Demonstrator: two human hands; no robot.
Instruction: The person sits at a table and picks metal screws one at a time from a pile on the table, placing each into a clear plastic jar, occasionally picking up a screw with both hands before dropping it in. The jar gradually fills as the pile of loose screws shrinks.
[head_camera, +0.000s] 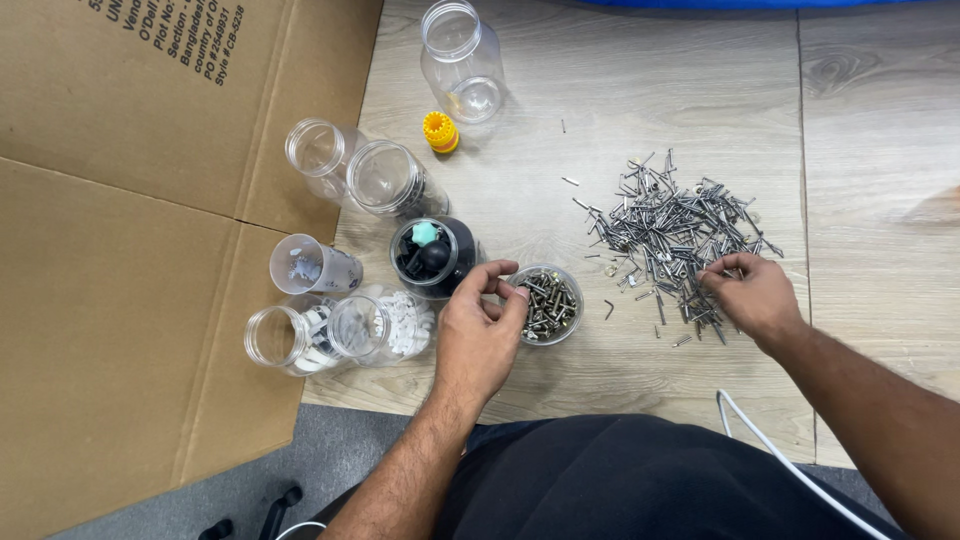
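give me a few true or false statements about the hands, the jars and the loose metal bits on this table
1. The left hand is at the rim of the small jar of screws. True.
2. The right hand rests on the cardboard. False: it touches the pile of nails.
3. The yellow cap sits on a jar. False: it lies on the table, beside the empty jar.
4. One jar of dark parts holds a teal piece. True.

The nails (672, 232) are shiny grey metal, as are the screws (549, 303). Jars (462, 60) are clear glossy plastic. The worktop (620, 80) is matt pale wood-grain; the cardboard (120, 250) is dull brown.
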